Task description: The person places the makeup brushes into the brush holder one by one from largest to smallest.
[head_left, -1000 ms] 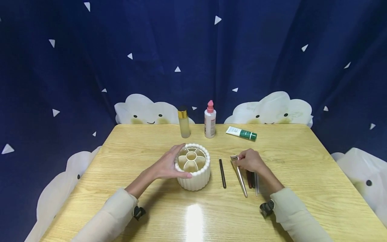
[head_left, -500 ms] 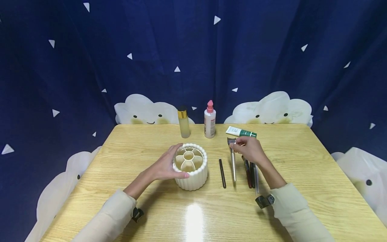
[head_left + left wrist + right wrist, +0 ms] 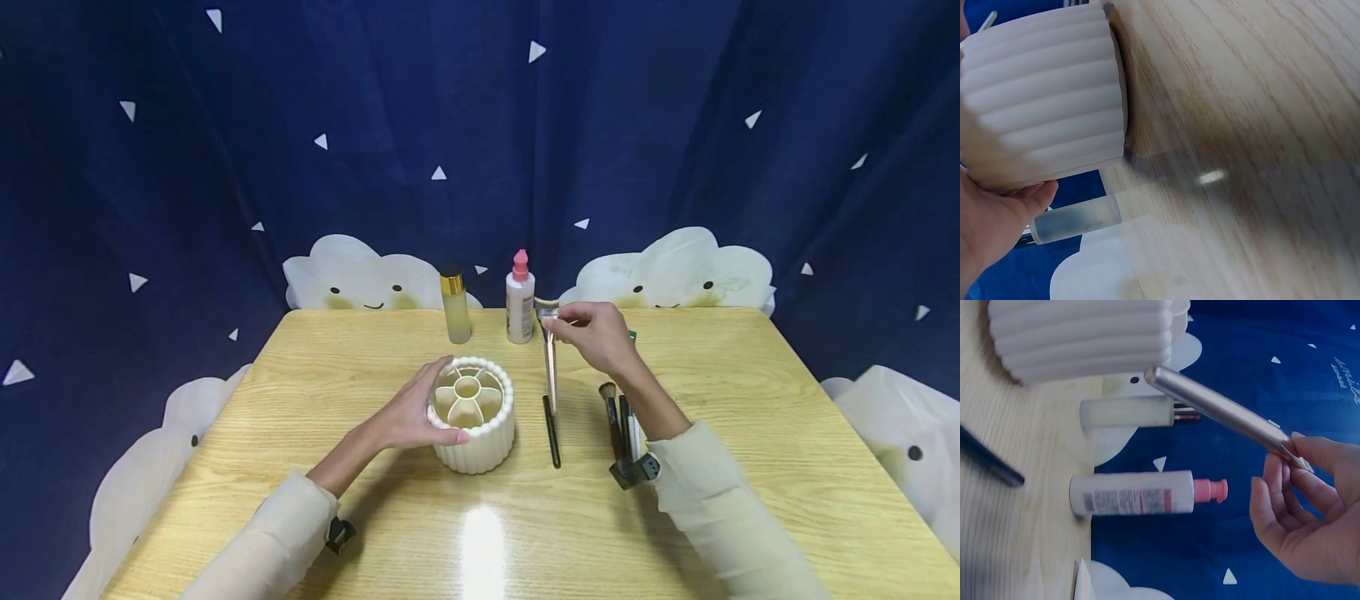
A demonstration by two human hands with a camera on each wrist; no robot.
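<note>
My left hand (image 3: 411,412) holds a white ribbed organizer (image 3: 474,452), thumb and fingers spread around its rim. Petal-shaped compartments surround a round middle one. In the left wrist view the organizer's ribbed side (image 3: 1047,94) stands on the table, the hand (image 3: 991,222) against it. Above the table, my right hand (image 3: 597,335) pinches a makeup brush (image 3: 551,367) near its bristle end, with the silvery handle hanging down. The right wrist view shows that handle (image 3: 1222,412) leading from the pinching fingertips of the hand (image 3: 1313,515) toward the organizer (image 3: 1085,340).
A slim black pen-like stick (image 3: 552,433) lies right of the organizer. Farther right lie another makeup brush (image 3: 611,408) and several slender sticks. Behind stand a gold-collared bottle (image 3: 457,312) and a pink-topped pump bottle (image 3: 520,308). A green-capped tube (image 3: 633,336) is mostly hidden by the right hand.
My right hand has lifted the makeup brush off the table and carried it up, back and to the left. The left hand and organizer shifted slightly left.
</note>
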